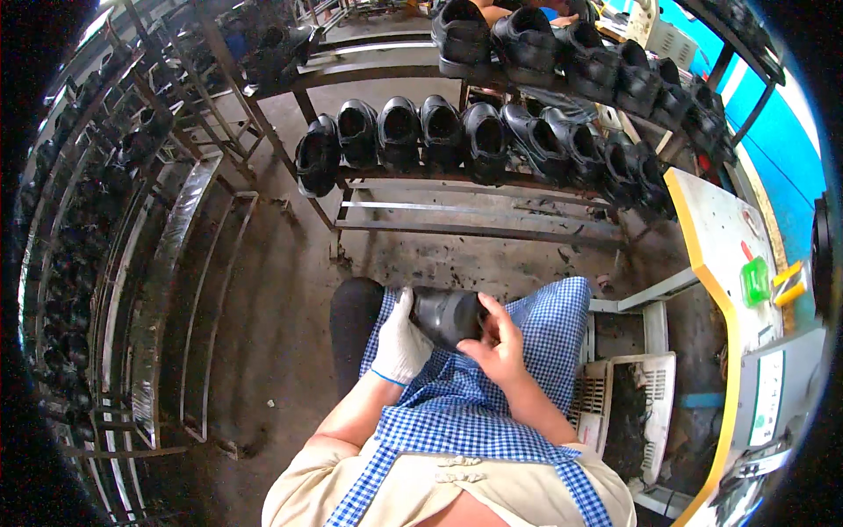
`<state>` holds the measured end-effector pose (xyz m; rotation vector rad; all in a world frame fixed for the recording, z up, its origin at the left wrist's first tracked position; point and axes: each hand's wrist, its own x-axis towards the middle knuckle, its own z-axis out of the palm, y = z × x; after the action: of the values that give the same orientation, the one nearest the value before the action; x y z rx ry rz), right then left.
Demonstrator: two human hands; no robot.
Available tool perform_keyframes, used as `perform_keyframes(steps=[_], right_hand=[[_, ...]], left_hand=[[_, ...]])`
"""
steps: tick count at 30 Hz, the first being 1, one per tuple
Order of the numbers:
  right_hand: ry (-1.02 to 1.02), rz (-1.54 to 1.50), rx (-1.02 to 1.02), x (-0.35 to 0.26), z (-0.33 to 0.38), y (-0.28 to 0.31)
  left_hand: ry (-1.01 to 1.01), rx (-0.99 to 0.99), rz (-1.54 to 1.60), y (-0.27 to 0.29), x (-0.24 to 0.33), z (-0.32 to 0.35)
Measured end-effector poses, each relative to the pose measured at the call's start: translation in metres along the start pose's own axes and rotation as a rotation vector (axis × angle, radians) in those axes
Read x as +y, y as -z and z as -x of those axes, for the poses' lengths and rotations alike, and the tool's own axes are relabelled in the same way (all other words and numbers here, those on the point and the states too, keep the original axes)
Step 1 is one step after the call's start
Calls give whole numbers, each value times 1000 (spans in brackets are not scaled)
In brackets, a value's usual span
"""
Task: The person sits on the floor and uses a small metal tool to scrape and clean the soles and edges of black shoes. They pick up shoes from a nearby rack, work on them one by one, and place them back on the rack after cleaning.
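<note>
Over my lap I hold a black shoe (443,316) between both hands. My left hand (402,344), in a white knit glove with a blue cuff edge, is closed around the shoe's left end. Bare, my right hand (500,344) grips the opposite end, thumb on the near side and fingers on the far side. The shoe lies sideways, and its opening cannot be made out. Beneath it is my blue-and-white checked apron (549,329).
Ahead stands a metal rack (413,228) with rows of black shoes (398,132). More loaded racks (88,263) line the left. At right is a yellow-edged worktable (716,211) bearing a green object (754,281); a dirty white plastic crate (654,413) sits beside it. Someone's arm (492,10) shows beyond the rack.
</note>
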<state>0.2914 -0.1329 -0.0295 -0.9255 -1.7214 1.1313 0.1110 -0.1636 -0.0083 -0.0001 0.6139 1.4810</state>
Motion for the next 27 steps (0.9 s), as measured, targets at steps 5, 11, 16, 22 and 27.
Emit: perform_keyframes(steps=[5,11,16,22,27], right_hand=[[49,94,130,-2,-8,13],[64,28,285,7,-10,12],[127,189,102,-23,3,27],[192,436,17,-45,13,30],[134,468,-8,-58,18,36]], left_hand=[[377,-272,199,-1,-16,21],[124,-169,-14,-3,-31,16],[-106,-141,-208,-9,-31,18],[-763,-127,-1736,18,-33,13],[-369,19,-989,8,-43,13]])
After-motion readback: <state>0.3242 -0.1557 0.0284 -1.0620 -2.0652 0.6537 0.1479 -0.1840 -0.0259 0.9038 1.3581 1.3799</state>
